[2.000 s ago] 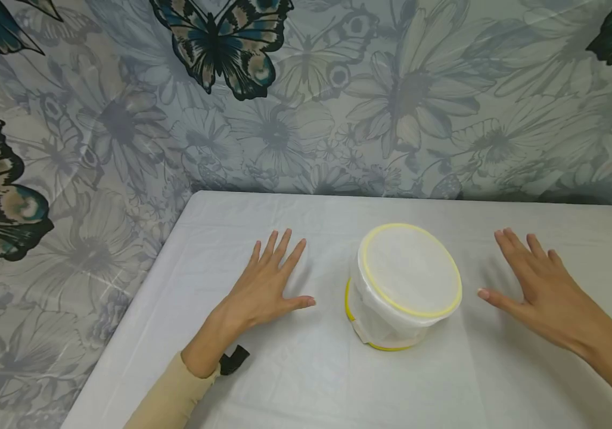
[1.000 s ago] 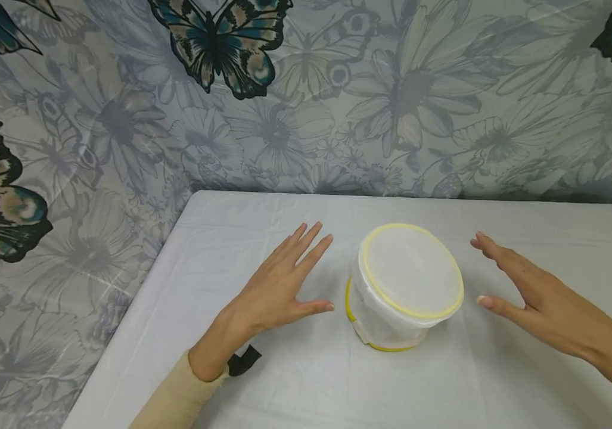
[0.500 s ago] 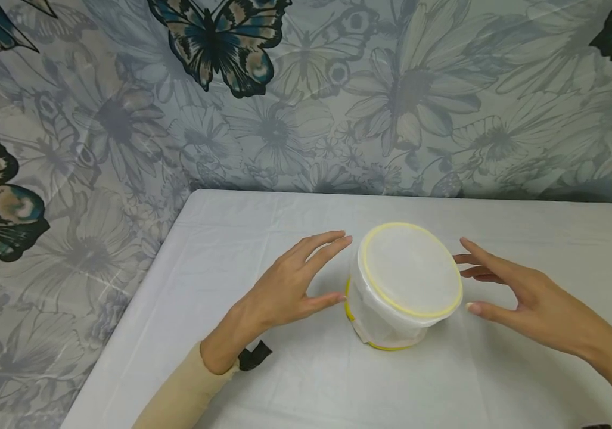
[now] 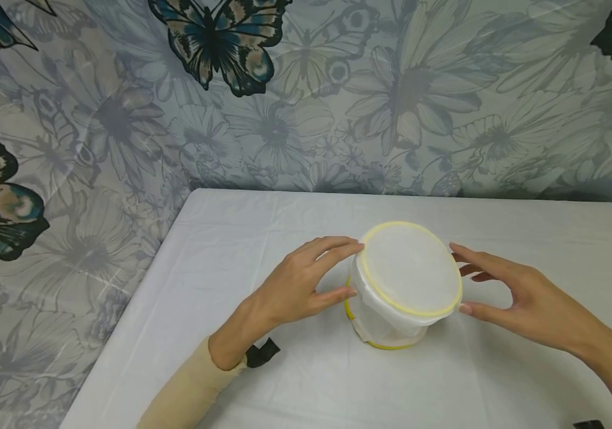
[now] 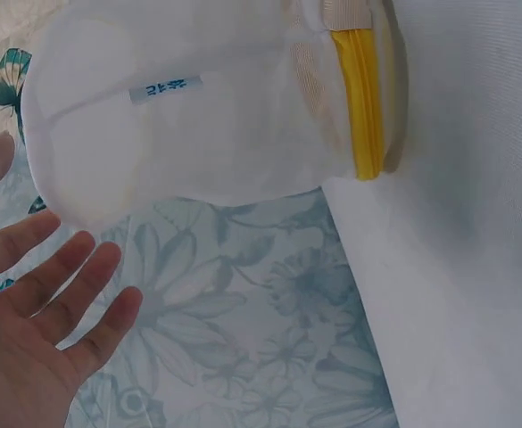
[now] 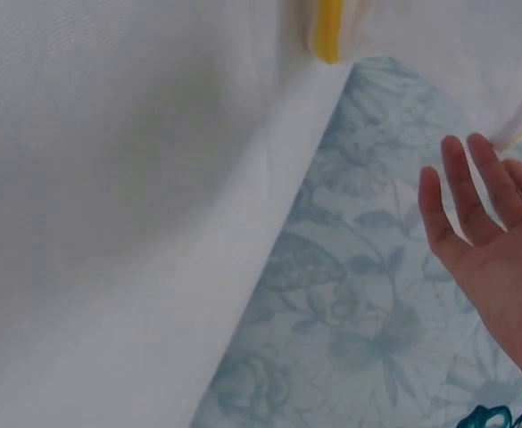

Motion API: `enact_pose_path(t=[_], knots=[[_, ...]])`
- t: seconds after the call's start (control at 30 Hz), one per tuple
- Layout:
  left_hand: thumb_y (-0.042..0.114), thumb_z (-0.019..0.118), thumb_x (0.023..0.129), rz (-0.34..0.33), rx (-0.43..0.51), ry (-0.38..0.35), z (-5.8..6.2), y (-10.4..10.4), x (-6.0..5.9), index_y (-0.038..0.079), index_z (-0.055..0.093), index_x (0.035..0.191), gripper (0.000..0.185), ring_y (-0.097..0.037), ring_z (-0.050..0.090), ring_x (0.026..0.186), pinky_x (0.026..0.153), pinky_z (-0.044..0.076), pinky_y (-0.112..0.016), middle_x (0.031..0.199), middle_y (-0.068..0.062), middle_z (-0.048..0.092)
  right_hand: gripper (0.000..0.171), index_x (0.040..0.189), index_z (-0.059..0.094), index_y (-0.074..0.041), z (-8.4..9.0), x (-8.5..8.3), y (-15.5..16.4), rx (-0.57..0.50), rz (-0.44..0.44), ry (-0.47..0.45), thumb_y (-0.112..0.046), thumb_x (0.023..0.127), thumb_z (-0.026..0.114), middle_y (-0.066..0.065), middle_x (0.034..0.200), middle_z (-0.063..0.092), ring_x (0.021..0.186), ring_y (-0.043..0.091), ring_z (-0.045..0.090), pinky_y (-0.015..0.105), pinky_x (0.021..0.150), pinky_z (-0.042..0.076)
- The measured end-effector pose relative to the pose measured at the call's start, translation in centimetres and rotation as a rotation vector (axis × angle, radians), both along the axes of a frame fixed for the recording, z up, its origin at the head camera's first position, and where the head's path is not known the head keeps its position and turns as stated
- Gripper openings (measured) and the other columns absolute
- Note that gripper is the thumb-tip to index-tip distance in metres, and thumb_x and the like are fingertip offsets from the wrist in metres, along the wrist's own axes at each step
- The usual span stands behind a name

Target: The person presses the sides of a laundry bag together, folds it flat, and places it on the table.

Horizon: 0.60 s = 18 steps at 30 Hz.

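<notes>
Both hands closed in; one mesh basket; two hands flank it

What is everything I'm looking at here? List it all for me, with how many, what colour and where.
mesh bag: one, white with yellow trim and a yellow zipper, round and drum-shaped, mid-table between the two hands.
label: one, white with blue print, on the bag's side wall.
table: one, covered in white cloth, fills the lower half of the head view.
backdrop: one, grey-blue flower print with dark teal butterflies, hangs behind and left of the table.
black strap: one, at the left wrist.
sleeve: one, beige, on the left forearm.
left hand: fingers spread, fingertips at the bag's left rim.
right hand: fingers spread, fingertips at the bag's right rim.
</notes>
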State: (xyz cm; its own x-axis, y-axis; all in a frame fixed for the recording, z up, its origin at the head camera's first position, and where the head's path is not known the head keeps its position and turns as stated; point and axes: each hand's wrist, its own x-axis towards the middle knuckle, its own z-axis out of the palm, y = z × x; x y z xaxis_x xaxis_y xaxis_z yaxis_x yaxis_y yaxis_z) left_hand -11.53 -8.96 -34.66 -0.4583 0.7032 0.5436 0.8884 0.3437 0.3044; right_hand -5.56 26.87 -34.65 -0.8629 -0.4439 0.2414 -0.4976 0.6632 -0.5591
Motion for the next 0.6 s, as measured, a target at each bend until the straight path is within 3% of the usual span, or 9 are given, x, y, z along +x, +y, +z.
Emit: enact_pose_path(t=[0.3,0.47,0.6], knots=[[0.034,0.075,0.090,0.017,0.008,0.005,-0.48,0.39,-0.05,0.011,0.057,0.138,0.056,-0.010,0.056,0.117,0.102,0.043,-0.021,0.137,-0.006,0.055,0.092,0.148,0.049,-0.014,0.03,-0.52,-0.38,-0.071,0.065,0.057,-0.005,0.067,0.091,-0.005,0.137,0.059,0.112,-0.001,0.057,0.009,0.091,0.042],[0.037,0.077,0.088,0.023,-0.007,0.003,-0.55,0.47,0.00,0.009,0.055,0.140,0.063,-0.012,0.056,0.118,0.102,0.043,-0.022,0.138,-0.007,0.054,0.093,0.145,0.053,-0.015,-0.28,-0.66,-0.47,-0.083,0.040,0.086,-0.004,0.061,0.093,-0.009,0.133,0.061,0.106,-0.001,0.060,0.008,0.088,0.043],[0.043,0.080,0.083,0.020,-0.018,-0.025,-0.64,0.57,0.14,0.010,0.048,0.146,0.078,-0.014,0.054,0.125,0.106,0.040,-0.022,0.140,-0.007,0.053,0.092,0.143,0.056,-0.017,-0.43,-0.64,-0.61,-0.081,0.006,0.085,-0.005,0.060,0.094,-0.012,0.127,0.064,0.102,0.000,0.061,0.007,0.084,0.044]])
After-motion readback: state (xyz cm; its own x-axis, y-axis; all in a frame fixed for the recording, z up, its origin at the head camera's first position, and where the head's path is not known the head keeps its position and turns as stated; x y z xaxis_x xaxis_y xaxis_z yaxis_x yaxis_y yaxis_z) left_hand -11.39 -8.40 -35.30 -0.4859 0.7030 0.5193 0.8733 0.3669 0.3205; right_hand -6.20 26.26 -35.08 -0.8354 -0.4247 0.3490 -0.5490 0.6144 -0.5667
